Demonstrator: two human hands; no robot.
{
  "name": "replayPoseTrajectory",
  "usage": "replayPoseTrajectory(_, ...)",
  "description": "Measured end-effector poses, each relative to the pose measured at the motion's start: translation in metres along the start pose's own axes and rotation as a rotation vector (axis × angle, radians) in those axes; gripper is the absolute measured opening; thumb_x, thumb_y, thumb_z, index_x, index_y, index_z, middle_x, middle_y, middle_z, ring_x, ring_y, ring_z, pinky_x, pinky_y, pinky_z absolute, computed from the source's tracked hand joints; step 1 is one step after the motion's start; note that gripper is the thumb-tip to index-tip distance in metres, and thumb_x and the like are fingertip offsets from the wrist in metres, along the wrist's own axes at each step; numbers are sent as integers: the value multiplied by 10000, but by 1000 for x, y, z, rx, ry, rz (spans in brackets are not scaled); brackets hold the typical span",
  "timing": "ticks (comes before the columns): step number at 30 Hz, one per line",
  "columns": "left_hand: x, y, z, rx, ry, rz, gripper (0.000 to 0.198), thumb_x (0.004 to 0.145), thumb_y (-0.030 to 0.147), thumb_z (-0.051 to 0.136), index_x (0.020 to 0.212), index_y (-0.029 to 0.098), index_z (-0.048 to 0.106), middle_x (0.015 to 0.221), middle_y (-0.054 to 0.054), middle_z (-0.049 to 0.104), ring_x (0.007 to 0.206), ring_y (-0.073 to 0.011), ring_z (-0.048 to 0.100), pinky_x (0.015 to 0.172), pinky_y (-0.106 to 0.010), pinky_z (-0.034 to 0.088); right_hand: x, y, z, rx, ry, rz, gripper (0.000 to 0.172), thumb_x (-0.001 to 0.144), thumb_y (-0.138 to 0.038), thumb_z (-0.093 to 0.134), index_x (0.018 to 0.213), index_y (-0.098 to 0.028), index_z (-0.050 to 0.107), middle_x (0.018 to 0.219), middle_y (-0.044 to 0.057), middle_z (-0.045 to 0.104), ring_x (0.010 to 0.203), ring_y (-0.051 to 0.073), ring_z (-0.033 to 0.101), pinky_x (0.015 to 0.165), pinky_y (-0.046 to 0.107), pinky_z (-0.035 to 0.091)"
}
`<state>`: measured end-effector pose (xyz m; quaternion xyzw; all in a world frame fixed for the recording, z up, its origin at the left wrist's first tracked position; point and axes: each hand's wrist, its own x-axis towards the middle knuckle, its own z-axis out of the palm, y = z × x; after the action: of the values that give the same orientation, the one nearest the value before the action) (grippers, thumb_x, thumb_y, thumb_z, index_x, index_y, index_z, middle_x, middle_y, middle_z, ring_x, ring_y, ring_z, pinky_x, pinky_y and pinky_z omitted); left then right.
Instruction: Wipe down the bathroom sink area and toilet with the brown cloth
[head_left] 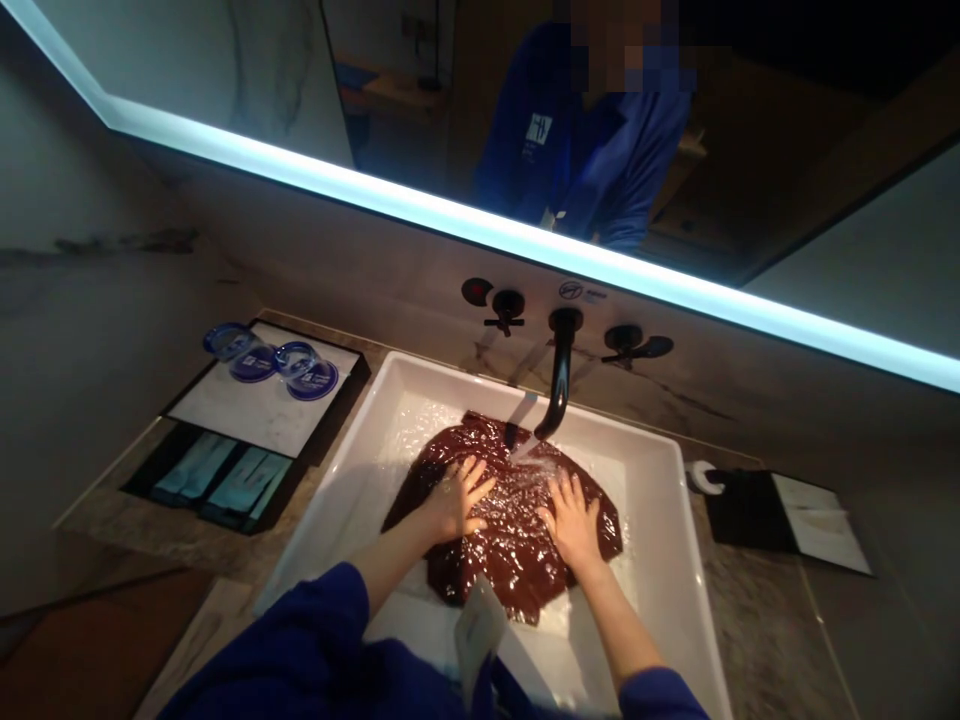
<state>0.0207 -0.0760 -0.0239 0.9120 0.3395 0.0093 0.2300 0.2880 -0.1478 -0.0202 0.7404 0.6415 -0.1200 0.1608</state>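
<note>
L hand (pixel 456 502) & R hand (pixel 574 522), fingers spread, gripping nothing, lay on wet brown cloth (pixel 510 545) in sink (pixel 694 560) under running tap (pixel 560 375), prob. mid-rinse, next press needing flat palms.

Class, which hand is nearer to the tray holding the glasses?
Left. The left hand rests on the wet cloth, right of the tray; the right hand rests farther right on that cloth.

Crossed-circle sign (pixel 571 290) on wall (pixel 405 280) above spout (pixel 561 370), print on blue discs (pixel 313 380) and reflected chest patch (pixel 538 129) illegible
</note>
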Motion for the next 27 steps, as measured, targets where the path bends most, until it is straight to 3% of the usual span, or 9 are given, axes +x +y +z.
replayPoseTrajectory(4, -16, -31, -22, 69, 21, -18, 749, 855, 573, 564, 1485, 252, 318, 1583, -86, 266, 1470, -308, 173, 1171, -567, 188, -25, -2, 4, -42, -9, 103, 635, 984, -507, 307, 1544, -238, 174, 1618, 57, 60, 1490, 310, 79, 1090, 681, 246)
replayPoseTrajectory(8, -25, -54, -49, 212, 91, -154, 659, 841, 487, 614, 1433, 272, 420, 1554, -101, 328, 1449, -377, 212, 1113, -685, 199, -49, -6, -16, -31, -118, 164, 678, 959, -496, 400, 1543, -226, 186, 1616, 81, 88, 1480, 329, 132, 1038, 622, 383)
replayPoseTrajectory(11, -22, -45, -57, 280, 129, -337, 604, 875, 318, 568, 1437, 153, 420, 1548, -196, 292, 1449, -389, 211, 1112, -665, 229, -56, -11, -42, 34, -236, 110, 590, 939, -417, 478, 1457, -140, 419, 1480, 185, 417, 1323, 348, 456, 971, 496, 496)
replayPoseTrajectory(13, -16, -25, -50, 259, 106, -337, 630, 884, 313, 544, 1449, 86, 383, 1548, -223, 272, 1455, -375, 200, 1132, -602, 255, -52, -24, -55, 135, -173, -34, 492, 966, -361, 415, 1380, -115, 520, 1332, 195, 572, 1195, 311, 582, 966, 449, 512)
replayPoseTrajectory(15, -11, -4, -36, 211, 57, -258, 698, 896, 407, 526, 1469, 59, 330, 1562, -226, 230, 1467, -368, 154, 1145, -579, 246, -39, -47, -60, 258, 15, -257, 484, 989, -287, 312, 1397, -105, 497, 1382, 182, 533, 1285, 274, 515, 1054, 443, 458)
replayPoseTrajectory(17, -11, 9, -21, 157, -12, -178, 779, 888, 525, 510, 1480, 61, 306, 1571, -230, 195, 1476, -373, 99, 1154, -614, 186, -18, -78, -57, 342, 144, -482, 508, 981, -223, 279, 1451, -85, 414, 1510, 159, 376, 1426, 246, 326, 1160, 458, 334)
replayPoseTrajectory(20, -17, 6, -9, 71, -108, -136, 802, 796, 658, 575, 1420, 169, 450, 1566, -191, 249, 1469, -400, 97, 1141, -685, 67, 14, -118, -49, 370, 97, -650, 554, 972, -258, 358, 1506, -122, 302, 1568, 131, 257, 1477, 269, 187, 1172, 584, 231)
replayPoseTrajectory(23, -26, -9, -13, 48, -129, -154, 927, 666, 724, 665, 1419, 227, 451, 1557, -157, 296, 1467, -407, 92, 1128, -706, 20, 36, -131, -43, 294, 50, -687, 638, 942, -367, 481, 1522, -214, 264, 1582, 100, 229, 1480, 305, 155, 1136, 682, 161)
replayPoseTrajectory(27, -31, -16, -24, 76, -182, -197, 1176, 634, 716, 685, 1530, 155, 170, 1605, -171, 113, 1476, -393, 28, 1148, -667, 25, 44, -103, -34, 205, 52, -493, 736, 914, -476, 515, 1535, -208, 226, 1597, 92, 179, 1480, 293, 150, 1178, 580, 154)
